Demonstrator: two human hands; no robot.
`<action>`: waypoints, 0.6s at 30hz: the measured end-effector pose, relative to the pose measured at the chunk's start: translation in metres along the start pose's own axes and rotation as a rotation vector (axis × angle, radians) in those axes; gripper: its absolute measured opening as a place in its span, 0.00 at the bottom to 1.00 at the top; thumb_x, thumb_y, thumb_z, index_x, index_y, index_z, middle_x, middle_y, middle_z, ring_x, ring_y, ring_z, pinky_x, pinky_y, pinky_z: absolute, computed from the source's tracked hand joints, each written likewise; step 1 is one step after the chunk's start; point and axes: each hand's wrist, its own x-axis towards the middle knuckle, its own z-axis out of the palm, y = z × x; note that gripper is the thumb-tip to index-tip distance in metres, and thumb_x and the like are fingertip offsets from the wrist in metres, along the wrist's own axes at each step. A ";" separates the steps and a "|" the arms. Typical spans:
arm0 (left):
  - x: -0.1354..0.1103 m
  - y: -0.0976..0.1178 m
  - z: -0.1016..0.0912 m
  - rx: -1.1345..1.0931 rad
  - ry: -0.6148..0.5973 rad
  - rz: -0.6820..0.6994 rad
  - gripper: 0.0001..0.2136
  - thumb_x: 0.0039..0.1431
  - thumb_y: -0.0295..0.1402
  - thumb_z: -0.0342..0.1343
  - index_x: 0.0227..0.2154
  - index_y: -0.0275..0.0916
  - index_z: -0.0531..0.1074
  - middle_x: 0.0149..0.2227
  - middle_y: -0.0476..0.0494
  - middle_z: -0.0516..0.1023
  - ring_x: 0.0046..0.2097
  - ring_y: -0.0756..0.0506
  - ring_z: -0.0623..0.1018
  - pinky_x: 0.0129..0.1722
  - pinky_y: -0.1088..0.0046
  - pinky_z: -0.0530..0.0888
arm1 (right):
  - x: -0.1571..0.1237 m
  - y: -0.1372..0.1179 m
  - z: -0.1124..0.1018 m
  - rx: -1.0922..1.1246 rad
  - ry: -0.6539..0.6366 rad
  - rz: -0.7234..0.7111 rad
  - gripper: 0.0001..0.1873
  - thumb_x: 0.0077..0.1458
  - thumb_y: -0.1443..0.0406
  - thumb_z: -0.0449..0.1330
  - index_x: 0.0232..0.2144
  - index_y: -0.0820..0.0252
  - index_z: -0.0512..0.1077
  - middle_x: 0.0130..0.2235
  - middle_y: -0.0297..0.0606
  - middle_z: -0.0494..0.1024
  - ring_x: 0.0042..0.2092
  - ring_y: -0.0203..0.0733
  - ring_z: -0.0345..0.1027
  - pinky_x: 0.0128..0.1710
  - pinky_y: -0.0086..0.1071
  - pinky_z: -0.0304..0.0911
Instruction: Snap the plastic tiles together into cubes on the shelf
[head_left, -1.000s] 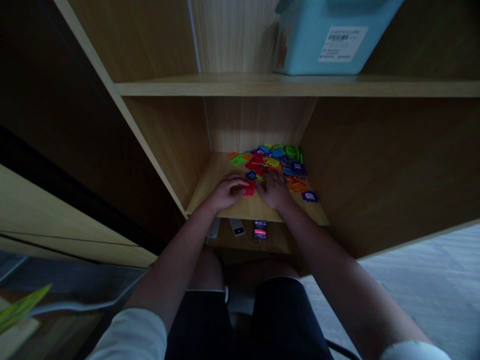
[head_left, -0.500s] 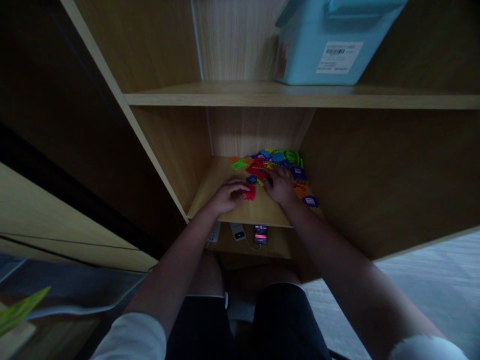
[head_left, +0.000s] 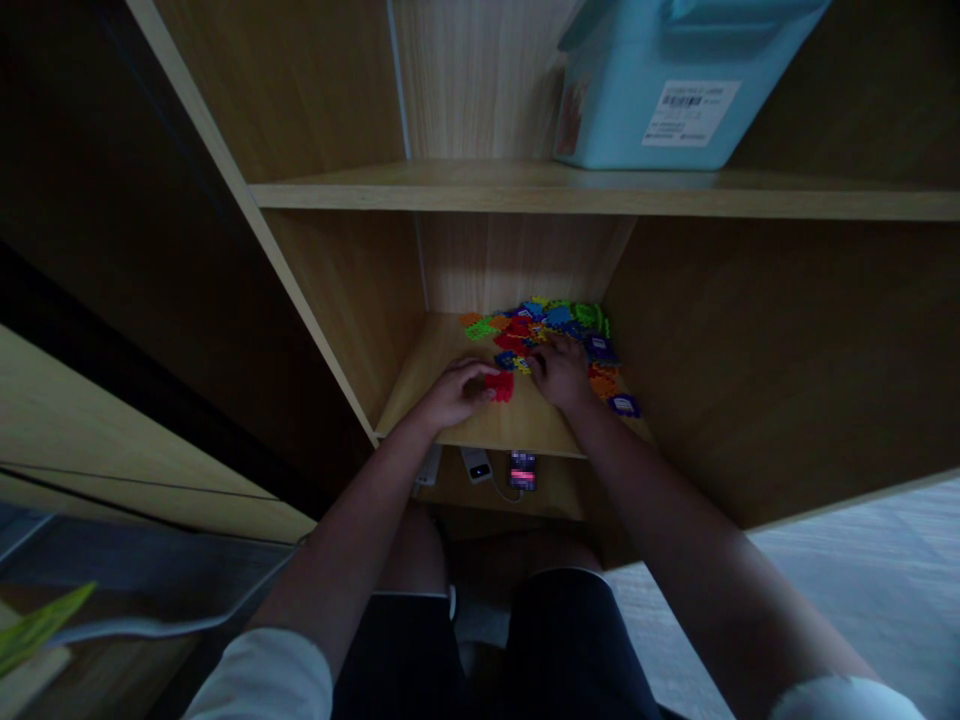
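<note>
My left hand (head_left: 456, 393) rests low over the shelf, thumb and fingers closed at the left edge of a flat red plastic building piece (head_left: 500, 387) with a notched rim. To its right, my right hand (head_left: 562, 373) reaches into a pile of similar notched pieces, fingers spread and bent over them, thumb apart. Beside that thumb lie a small yellow piece (head_left: 523, 366) and a dark blue piece (head_left: 505, 360). Further back are more red pieces (head_left: 513, 338) and a green piece (head_left: 480, 329). The right fingertips are partly hidden among the pieces.
Orange pieces (head_left: 602, 382) and a purple piece (head_left: 624, 405) lie right of my right hand. A light blue bin (head_left: 622, 120) stands on the upper shelf (head_left: 450, 190). Below, a phone (head_left: 523, 470) and a white power bank (head_left: 475, 464) sit on a lower board. Wooden side walls enclose the shelf.
The view has shifted very slightly. My left fingers have drawn back a little to the left, showing more of the red piece. The right hand stays almost in place over the pile.
</note>
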 end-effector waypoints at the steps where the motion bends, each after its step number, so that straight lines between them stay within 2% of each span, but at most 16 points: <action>1: 0.000 0.001 0.000 0.003 -0.001 -0.002 0.14 0.65 0.37 0.66 0.52 0.46 0.80 0.53 0.39 0.81 0.56 0.39 0.79 0.61 0.50 0.74 | 0.000 0.000 -0.001 0.005 0.001 -0.008 0.20 0.69 0.53 0.54 0.51 0.55 0.81 0.68 0.48 0.69 0.67 0.61 0.58 0.68 0.55 0.50; 7: -0.002 0.000 0.001 0.028 0.012 -0.024 0.14 0.65 0.37 0.66 0.52 0.45 0.78 0.52 0.40 0.81 0.56 0.39 0.79 0.60 0.51 0.74 | 0.002 0.001 -0.004 0.041 0.005 -0.028 0.16 0.68 0.60 0.55 0.46 0.57 0.82 0.60 0.48 0.76 0.61 0.59 0.64 0.64 0.50 0.57; 11: -0.001 -0.002 0.001 0.022 0.002 -0.010 0.14 0.65 0.36 0.65 0.52 0.44 0.78 0.52 0.39 0.81 0.56 0.39 0.79 0.59 0.52 0.74 | 0.002 0.000 -0.006 0.049 0.019 -0.049 0.18 0.68 0.62 0.53 0.48 0.59 0.81 0.58 0.49 0.77 0.60 0.57 0.65 0.64 0.48 0.58; 14: -0.001 -0.003 0.001 0.028 0.011 -0.014 0.14 0.65 0.36 0.65 0.52 0.44 0.78 0.52 0.39 0.81 0.56 0.39 0.79 0.60 0.51 0.74 | -0.001 -0.002 -0.005 0.037 0.019 -0.049 0.21 0.69 0.58 0.52 0.53 0.60 0.79 0.62 0.50 0.75 0.62 0.58 0.63 0.65 0.49 0.57; 18: -0.003 -0.002 0.001 0.038 0.007 -0.042 0.16 0.64 0.37 0.67 0.53 0.45 0.77 0.53 0.39 0.81 0.57 0.37 0.79 0.60 0.50 0.73 | -0.003 -0.003 -0.001 -0.031 0.004 -0.030 0.33 0.68 0.47 0.53 0.64 0.62 0.72 0.70 0.53 0.65 0.68 0.65 0.56 0.67 0.56 0.54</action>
